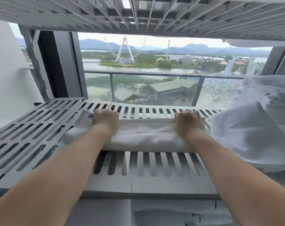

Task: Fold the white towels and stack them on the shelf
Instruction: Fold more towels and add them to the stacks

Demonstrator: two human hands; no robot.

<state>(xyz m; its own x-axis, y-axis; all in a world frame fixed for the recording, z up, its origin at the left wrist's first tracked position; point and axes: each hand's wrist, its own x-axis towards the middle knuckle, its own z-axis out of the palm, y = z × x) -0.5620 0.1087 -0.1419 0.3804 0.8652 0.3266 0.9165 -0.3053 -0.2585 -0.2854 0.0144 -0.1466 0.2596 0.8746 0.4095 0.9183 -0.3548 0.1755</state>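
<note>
A folded white towel (143,136) lies flat across the middle of the grey slatted shelf (32,132). My left hand (105,121) presses on the towel's far left part, fingers curled over its back edge. My right hand (188,122) grips the far right part the same way. Both forearms reach straight in from the front. At the right end of the shelf sits a loose heap of white towels (255,126), close to the folded towel's right end.
Another slatted shelf (138,15) hangs low overhead, with a bit of white cloth (252,43) at its right edge. Behind the shelf are a dark window frame (61,66), a glass balcony rail (154,73) and an outdoor view. A white wall (6,75) stands at left.
</note>
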